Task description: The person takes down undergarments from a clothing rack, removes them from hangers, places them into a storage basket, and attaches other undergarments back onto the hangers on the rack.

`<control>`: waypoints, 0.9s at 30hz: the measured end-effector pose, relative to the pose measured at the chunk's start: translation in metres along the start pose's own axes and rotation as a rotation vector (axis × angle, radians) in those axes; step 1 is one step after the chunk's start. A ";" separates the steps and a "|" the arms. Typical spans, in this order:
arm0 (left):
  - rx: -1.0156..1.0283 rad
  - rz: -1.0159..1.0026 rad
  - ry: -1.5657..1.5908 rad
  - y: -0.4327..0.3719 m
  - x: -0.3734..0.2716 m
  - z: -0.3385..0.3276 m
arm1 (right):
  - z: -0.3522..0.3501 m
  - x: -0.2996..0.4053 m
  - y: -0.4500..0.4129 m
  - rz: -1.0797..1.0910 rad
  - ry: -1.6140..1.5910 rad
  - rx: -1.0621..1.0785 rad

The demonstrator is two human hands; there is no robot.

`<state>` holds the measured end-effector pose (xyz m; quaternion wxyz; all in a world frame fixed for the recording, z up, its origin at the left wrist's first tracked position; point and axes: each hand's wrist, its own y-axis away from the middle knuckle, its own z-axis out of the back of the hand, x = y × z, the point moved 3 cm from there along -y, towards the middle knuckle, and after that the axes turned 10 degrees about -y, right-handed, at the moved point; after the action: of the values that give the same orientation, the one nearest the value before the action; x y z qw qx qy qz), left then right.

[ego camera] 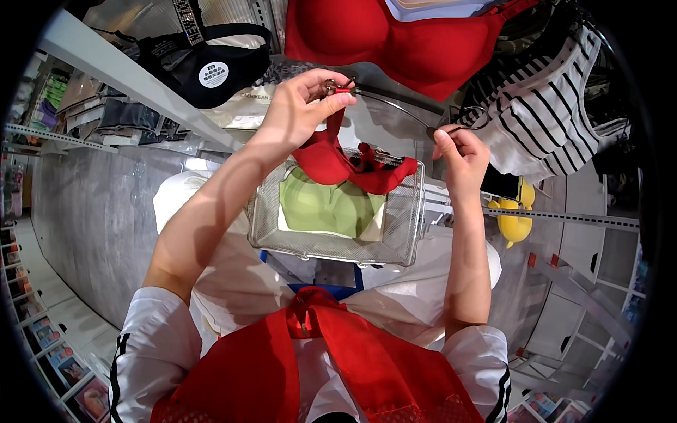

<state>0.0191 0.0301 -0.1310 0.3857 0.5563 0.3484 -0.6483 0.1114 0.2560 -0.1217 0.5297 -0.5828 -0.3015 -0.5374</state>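
A dark hanger point(394, 104) spans between both hands. My left hand point(312, 100) pinches its left end together with a strap of a red bra point(328, 158). The bra dangles from there, its cups over a wire mesh basket point(264, 232). My right hand point(463, 150) grips the hanger's other end, its thumb and forefinger closed on it. Inside the basket lies a green bra point(328, 209) on a pale sheet. The basket rests by my knees, and part of its far rim is hidden behind the red bra.
A larger red bra point(391, 42) hangs ahead, a black bra point(227, 63) at left and striped tops point(545, 111) at right. A white metal post point(132, 69) slants at left. Yellow toy-like items point(513, 219) hang beside a perforated rail point(566, 215) on the right.
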 end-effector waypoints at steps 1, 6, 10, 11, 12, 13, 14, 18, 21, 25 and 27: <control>-0.008 0.010 0.012 0.001 -0.001 0.003 | 0.002 0.002 -0.001 0.003 -0.034 -0.020; 0.040 0.007 -0.047 0.001 -0.006 0.007 | 0.010 0.002 -0.004 0.029 -0.046 -0.006; 0.212 0.025 -0.228 0.001 -0.013 0.002 | 0.002 0.001 -0.002 -0.015 -0.044 0.083; 0.252 -0.012 -0.204 0.001 -0.010 0.001 | 0.002 -0.002 -0.001 -0.069 -0.026 0.095; 0.293 -0.049 -0.179 0.002 -0.008 0.001 | 0.001 -0.006 -0.001 -0.122 -0.008 0.106; 0.280 -0.120 -0.207 0.004 -0.009 0.002 | -0.002 -0.008 -0.003 -0.124 -0.009 0.107; 0.284 -0.121 -0.205 0.004 -0.010 0.001 | -0.003 0.000 -0.005 0.190 0.187 -0.069; 0.158 -0.086 -0.144 0.002 -0.008 0.006 | -0.027 0.018 0.026 0.751 0.493 -0.214; 0.149 -0.050 -0.093 0.001 -0.004 0.006 | -0.064 -0.011 0.043 0.609 0.607 0.390; 0.114 -0.065 0.116 0.003 -0.009 0.009 | -0.065 -0.104 0.061 0.097 1.064 0.727; 0.061 -0.068 0.175 0.003 -0.012 0.016 | -0.057 -0.119 0.062 0.042 1.346 0.809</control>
<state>0.0159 0.0162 -0.1171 0.3143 0.6102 0.3795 -0.6203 0.1225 0.2121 -0.2609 0.7796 0.1008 -0.0770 -0.6133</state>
